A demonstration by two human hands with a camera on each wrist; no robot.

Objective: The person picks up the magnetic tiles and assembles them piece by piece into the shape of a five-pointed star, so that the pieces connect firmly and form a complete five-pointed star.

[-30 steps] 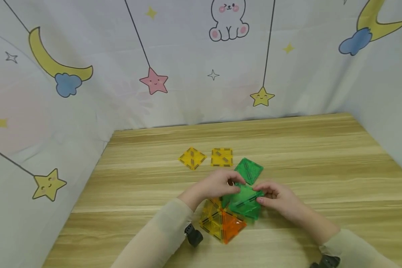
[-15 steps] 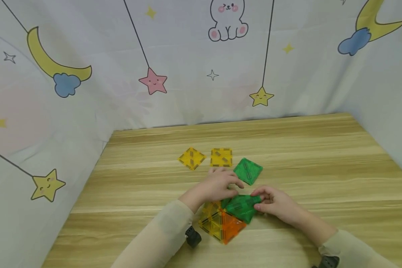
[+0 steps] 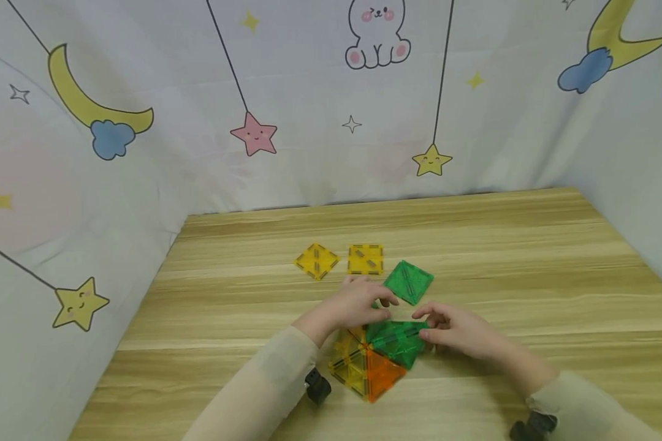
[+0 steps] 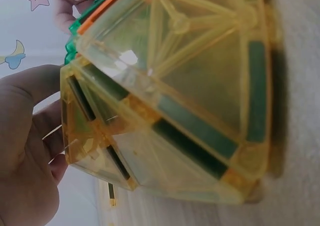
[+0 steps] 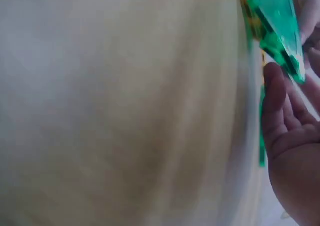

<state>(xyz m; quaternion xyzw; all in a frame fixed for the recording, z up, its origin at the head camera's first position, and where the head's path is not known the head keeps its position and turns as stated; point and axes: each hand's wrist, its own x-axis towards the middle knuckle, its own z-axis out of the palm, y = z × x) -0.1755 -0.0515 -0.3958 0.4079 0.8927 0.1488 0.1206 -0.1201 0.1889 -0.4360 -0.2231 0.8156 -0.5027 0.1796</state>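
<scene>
A low dome of translucent magnetic tiles stands on the table, with yellow tiles (image 3: 350,367), an orange tile (image 3: 384,372) and green tiles (image 3: 399,340) meeting at a central peak. My left hand (image 3: 355,304) is behind the dome, its fingers loosely bent; in the left wrist view the yellow side hides part of them, so contact there is unclear. At the green side is my right hand (image 3: 456,327), thumb and index finger parted around the outer green corner. In the right wrist view, the thumb (image 5: 274,89) is beside the green tip without a clear grip.
Behind the hands lie a green square (image 3: 409,282) of two triangles and two yellow square tiles, one turned diamond-wise (image 3: 317,261) and one straight (image 3: 365,260). The wooden table (image 3: 529,257) ends at a printed white cloth (image 3: 309,177).
The green piece, raised and tilted a second ago, has come down against the dome's right side. My left hand has drawn back slightly from it, and my right fingers have spread apart.
</scene>
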